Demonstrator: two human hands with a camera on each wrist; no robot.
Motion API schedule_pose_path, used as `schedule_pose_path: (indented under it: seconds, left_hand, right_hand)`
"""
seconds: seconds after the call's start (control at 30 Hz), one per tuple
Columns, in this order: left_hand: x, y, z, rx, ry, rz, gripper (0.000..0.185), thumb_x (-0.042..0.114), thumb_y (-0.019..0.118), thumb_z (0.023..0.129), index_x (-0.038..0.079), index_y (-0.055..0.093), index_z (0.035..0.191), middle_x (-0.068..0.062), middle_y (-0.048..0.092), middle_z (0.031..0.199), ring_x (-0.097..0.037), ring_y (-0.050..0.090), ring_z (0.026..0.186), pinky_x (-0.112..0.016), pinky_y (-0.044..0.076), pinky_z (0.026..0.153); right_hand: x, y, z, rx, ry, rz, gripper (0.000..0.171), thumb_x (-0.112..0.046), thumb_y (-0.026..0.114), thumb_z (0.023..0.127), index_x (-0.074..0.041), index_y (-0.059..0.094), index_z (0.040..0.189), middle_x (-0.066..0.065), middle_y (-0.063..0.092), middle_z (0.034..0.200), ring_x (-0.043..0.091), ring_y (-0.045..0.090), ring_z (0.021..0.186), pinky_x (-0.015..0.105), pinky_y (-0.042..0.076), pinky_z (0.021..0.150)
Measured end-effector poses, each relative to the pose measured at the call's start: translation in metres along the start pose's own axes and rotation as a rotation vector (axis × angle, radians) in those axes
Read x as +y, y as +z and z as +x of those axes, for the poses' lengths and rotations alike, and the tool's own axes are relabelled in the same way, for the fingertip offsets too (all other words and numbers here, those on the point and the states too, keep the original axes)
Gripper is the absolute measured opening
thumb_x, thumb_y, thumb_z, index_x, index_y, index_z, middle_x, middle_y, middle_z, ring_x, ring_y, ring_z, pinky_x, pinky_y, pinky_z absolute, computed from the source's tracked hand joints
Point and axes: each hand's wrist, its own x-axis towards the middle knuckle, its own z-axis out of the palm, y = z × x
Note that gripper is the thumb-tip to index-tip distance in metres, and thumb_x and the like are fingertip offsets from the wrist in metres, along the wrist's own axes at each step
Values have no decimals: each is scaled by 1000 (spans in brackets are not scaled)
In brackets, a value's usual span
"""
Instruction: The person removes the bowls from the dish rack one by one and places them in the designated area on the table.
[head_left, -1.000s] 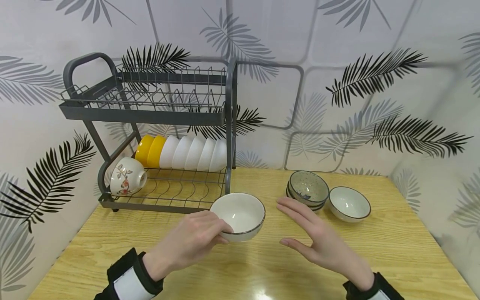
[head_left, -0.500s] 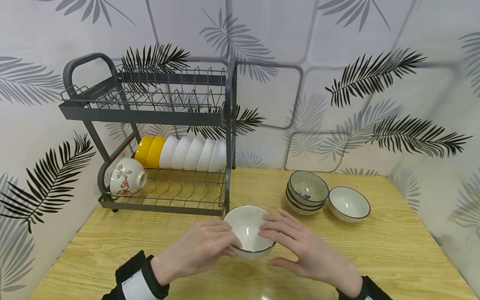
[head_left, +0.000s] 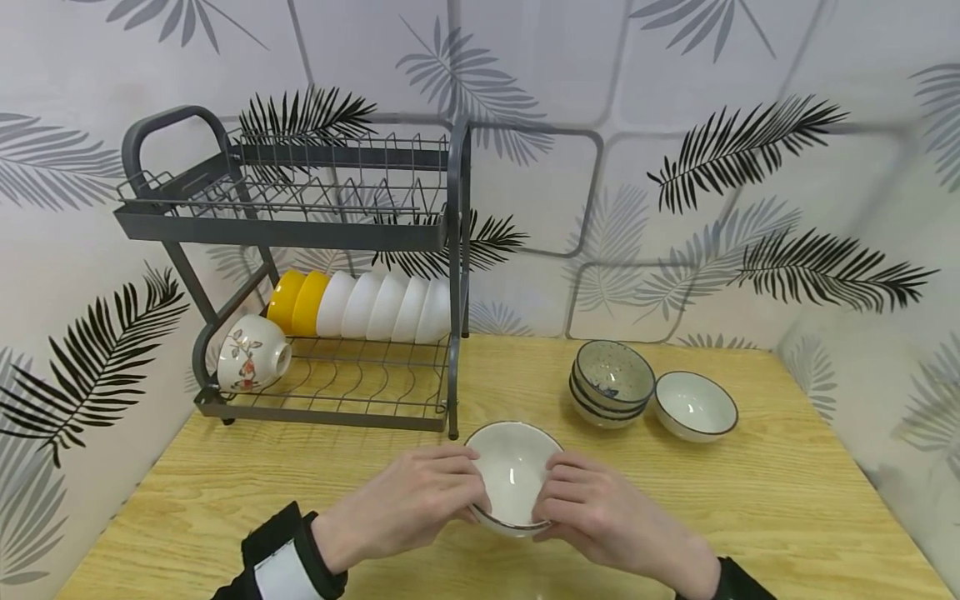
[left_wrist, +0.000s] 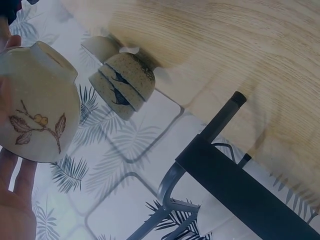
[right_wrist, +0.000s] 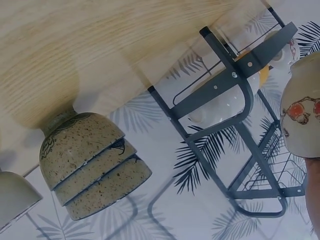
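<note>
From where I stand, the dish rack [head_left: 285,232] is on the left of the bench [head_left: 787,517], with the wall [head_left: 536,196] behind it. A row of bowls [head_left: 358,307] lines the back of its lower tier; a tipped bowl [head_left: 251,354] lies at that tier's front left. The left hand [head_left: 412,500] and right hand [head_left: 603,517] have the held bowl [head_left: 513,475] between them, nearer the person than the rack. Right of the rack is a bowl stack [head_left: 612,383], with a single bowl [head_left: 696,407] just to its right.
</note>
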Motion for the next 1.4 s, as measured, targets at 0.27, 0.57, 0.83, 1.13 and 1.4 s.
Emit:
schedule_pose_path:
  seconds: [0.27, 0.57, 0.83, 1.13, 1.4]
  left_hand:
    - [1, 6, 1, -25, -34, 3, 17, 24, 79, 84, 22, 65, 94, 14, 72, 98, -7, 68, 106, -26, 50, 108]
    - [-11, 5, -11, -42, -240, -56, 53, 31, 84, 80, 18, 61, 126, 4, 64, 137, -22, 50, 139, -42, 46, 114]
    - [-22, -1, -31, -78, -418, -89, 40, 32, 75, 90, 22, 63, 126, 6, 55, 148, -23, 39, 148, -53, 43, 114]
    - [-25, -5, -41, -63, -467, -61, 37, 31, 75, 89, 22, 65, 124, 3, 56, 147, -25, 40, 147, -51, 40, 117]
    - [-30, -2, -48, -40, -468, -59, 31, 41, 61, 99, 23, 64, 124, 3, 56, 147, -25, 39, 147, -52, 40, 116]
  right_hand:
    - [-6, -3, -8, -40, 70, -13, 12, -28, 73, 91, -19, 65, 86, -15, 63, 81, 7, 60, 85, 29, 52, 91]
    - [-4, -7, -28, 16, 63, -57, 19, -27, 60, 100, -18, 64, 83, -12, 58, 76, 8, 57, 80, 29, 47, 88]
    - [1, -23, -53, 111, 154, -121, 35, -33, 49, 106, -15, 62, 79, -12, 57, 76, 9, 55, 77, 26, 43, 82]
    - [14, -44, -78, 170, 243, -200, 40, -38, 49, 105, -15, 62, 75, -11, 60, 75, 10, 52, 73, 24, 40, 89]
    - [30, -60, -99, 209, 358, -306, 45, -45, 49, 104, -15, 63, 73, -10, 59, 71, 11, 53, 70, 25, 42, 79]
